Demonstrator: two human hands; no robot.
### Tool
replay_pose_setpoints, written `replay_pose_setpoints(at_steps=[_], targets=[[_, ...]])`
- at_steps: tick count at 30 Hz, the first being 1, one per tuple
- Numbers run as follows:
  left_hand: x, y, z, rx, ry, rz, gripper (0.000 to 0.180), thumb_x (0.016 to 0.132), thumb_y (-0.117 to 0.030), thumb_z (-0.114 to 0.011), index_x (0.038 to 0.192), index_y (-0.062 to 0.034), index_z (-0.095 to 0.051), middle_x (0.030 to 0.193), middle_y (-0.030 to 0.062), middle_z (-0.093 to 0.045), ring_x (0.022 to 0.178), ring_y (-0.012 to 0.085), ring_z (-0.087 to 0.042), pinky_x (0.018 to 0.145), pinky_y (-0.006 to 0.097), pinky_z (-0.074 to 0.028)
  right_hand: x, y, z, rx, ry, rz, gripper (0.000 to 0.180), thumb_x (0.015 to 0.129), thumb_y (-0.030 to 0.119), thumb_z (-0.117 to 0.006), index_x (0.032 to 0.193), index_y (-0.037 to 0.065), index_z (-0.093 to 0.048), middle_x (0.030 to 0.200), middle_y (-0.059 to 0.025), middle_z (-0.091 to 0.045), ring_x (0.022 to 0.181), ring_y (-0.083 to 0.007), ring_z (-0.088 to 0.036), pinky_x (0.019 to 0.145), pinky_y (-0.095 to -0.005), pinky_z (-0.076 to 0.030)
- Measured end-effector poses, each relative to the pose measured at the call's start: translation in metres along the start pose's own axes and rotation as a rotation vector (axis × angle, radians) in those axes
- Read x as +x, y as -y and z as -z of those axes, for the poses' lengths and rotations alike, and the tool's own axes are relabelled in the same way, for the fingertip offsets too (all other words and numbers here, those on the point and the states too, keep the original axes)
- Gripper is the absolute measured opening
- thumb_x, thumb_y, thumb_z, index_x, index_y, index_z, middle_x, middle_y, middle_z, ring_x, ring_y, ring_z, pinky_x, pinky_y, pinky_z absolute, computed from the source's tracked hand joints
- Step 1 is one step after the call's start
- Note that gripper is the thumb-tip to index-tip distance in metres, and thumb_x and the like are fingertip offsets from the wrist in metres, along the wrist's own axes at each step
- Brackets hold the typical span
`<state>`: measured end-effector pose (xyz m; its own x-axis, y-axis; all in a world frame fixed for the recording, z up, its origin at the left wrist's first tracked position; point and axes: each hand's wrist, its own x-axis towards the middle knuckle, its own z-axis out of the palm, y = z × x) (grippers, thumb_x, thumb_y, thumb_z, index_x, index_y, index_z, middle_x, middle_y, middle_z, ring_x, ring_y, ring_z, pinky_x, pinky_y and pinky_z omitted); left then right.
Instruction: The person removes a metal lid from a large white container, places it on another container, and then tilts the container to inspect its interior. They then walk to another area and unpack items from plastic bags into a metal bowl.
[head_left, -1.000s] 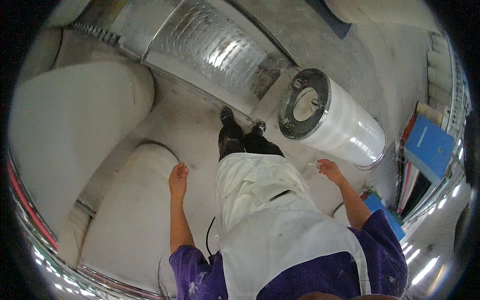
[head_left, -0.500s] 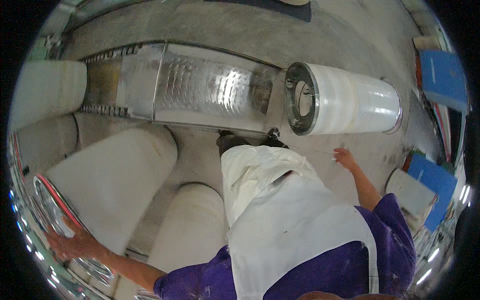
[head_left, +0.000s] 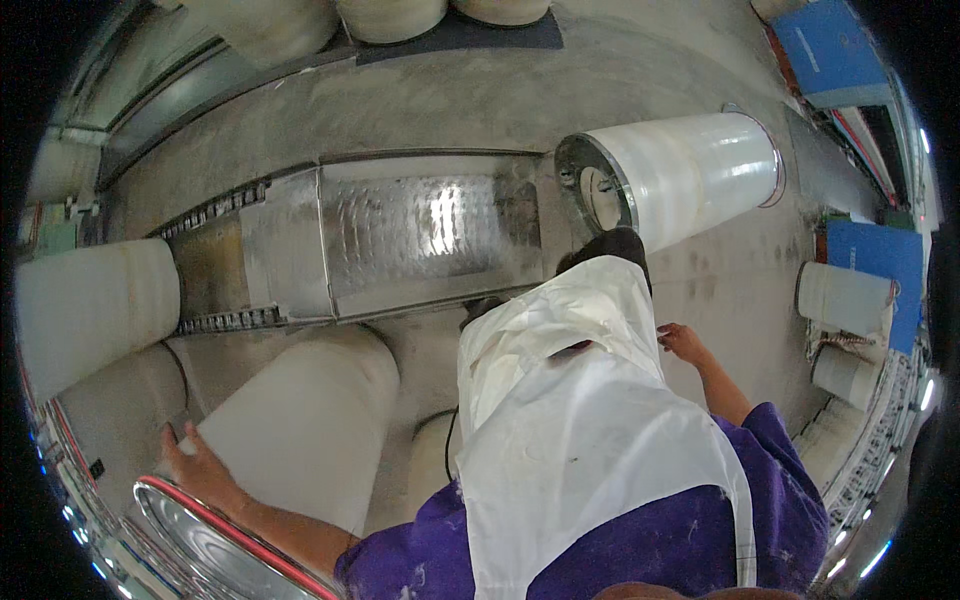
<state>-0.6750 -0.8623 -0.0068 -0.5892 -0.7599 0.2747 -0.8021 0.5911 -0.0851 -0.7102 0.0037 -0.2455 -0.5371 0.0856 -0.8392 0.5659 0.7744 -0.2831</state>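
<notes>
My left hand [head_left: 205, 470] is open, thumb and fingers apart, between a shiny metal can rim with a red band [head_left: 235, 530] and a tall off-white cylindrical can [head_left: 310, 410]. Whether its fingertips touch the off-white can, I cannot tell. My right hand [head_left: 683, 343] hangs low beside my white apron [head_left: 580, 440], fingers curled in; a small pale bit shows at the fingertips, too small to name. Ahead of my feet, a large white can [head_left: 700, 180] seems to lie on its side, its dark ringed end facing a patterned metal plate [head_left: 420, 230].
Another white can [head_left: 95, 310] stands at the plate's far left end, beside toothed tracks. Blue boxes [head_left: 875, 275] and smaller white cylinders [head_left: 845, 298] line the right side. Several cans [head_left: 390, 15] stand along the far edge. My dark shoe [head_left: 610, 255] is close to the lying can.
My left hand has come off the red-banded rim and moved right. My right hand is closer to my apron. One foot has stepped toward the lying can, and the view has shifted.
</notes>
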Motion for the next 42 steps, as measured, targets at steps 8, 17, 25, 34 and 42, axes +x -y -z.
replay_pose_setpoints(at_steps=[8,17,25,34,42], targets=[[-0.064,-0.115,-0.139,-0.322,0.746,-0.253,0.050,0.088,-0.031,-0.067,0.130,-0.0064,-0.058,0.130,0.0142,-0.059,0.120,0.0310,-0.055,0.102,0.041,-0.041,0.012,0.001,-0.011,0.110,-0.069,-0.011,0.041,0.086,0.025,-0.067,0.122,0.006,-0.062,0.097,-0.0129,-0.072,0.078,-0.0197,-0.068,0.070,-0.0343,-0.054],[-0.202,-0.228,-0.220,-0.403,1.216,-0.461,0.046,0.083,-0.030,-0.072,0.118,-0.0025,-0.063,0.109,0.0173,-0.068,0.092,0.0326,-0.067,0.081,0.041,-0.051,0.069,0.024,0.039,0.194,-0.080,0.014,0.039,0.086,0.025,-0.068,0.119,0.005,-0.064,0.091,-0.0117,-0.071,0.075,-0.0194,-0.066,0.070,-0.0336,-0.052],[-0.169,-0.333,-0.214,-0.333,1.385,-0.614,0.041,0.086,-0.030,-0.069,0.118,-0.0042,-0.063,0.110,0.0171,-0.068,0.101,0.0294,-0.065,0.085,0.038,-0.050,0.117,0.012,0.137,0.341,-0.151,-0.072,0.034,0.086,0.025,-0.068,0.116,0.007,-0.066,0.097,-0.0121,-0.071,0.083,-0.0226,-0.067,0.077,-0.0367,-0.052],[-0.096,-0.584,-0.121,-0.431,1.256,-0.629,0.044,0.092,-0.025,-0.062,0.130,-0.0055,-0.056,0.122,0.0116,-0.065,0.110,0.0282,-0.062,0.095,0.037,-0.047,0.204,0.038,0.219,0.242,-0.341,-0.160,0.061,0.081,0.031,-0.072,0.132,0.006,-0.052,0.117,-0.0165,-0.063,0.104,-0.0302,-0.062,0.090,-0.0407,-0.049],[-0.116,-0.703,-0.226,-0.232,1.257,-0.826,0.056,0.089,-0.034,-0.063,0.134,-0.0041,-0.051,0.124,0.0160,-0.062,0.113,0.0308,-0.060,0.096,0.040,-0.045,0.343,0.148,0.185,-0.081,-0.303,-0.359,0.112,0.070,0.036,-0.084,0.153,0.013,-0.012,0.152,-0.0272,-0.023,0.127,-0.0500,-0.041,0.100,-0.0519,-0.044]])
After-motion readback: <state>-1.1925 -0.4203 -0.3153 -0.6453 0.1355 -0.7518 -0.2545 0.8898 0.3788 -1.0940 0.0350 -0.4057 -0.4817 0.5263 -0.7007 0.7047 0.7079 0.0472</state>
